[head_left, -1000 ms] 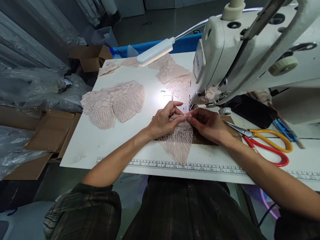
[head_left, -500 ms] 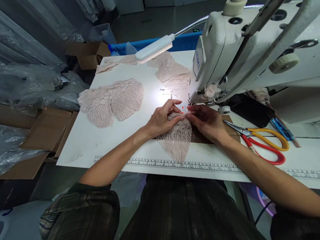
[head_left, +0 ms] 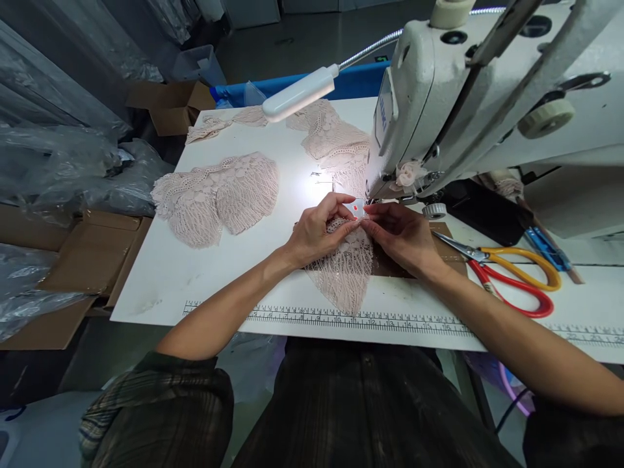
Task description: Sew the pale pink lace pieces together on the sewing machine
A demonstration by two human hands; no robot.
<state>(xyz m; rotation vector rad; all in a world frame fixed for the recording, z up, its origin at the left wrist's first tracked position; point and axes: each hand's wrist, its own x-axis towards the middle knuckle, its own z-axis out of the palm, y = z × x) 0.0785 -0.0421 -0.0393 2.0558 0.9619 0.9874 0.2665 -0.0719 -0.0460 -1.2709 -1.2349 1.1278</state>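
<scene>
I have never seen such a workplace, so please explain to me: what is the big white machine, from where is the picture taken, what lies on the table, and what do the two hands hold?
The picture comes from a camera worn on the person's head, looking down at their own arms. The big white machine is a sewing machine, lit by a small lamp on a bendable neck. The left hand and the right hand both pinch the top edge of a pale pink lace piece, close to the needle area. More lace pieces lie on the white table, to the left and behind. Scissors with red and yellow handles lie to the right. A printed ruler runs along the table's near edge.
</scene>
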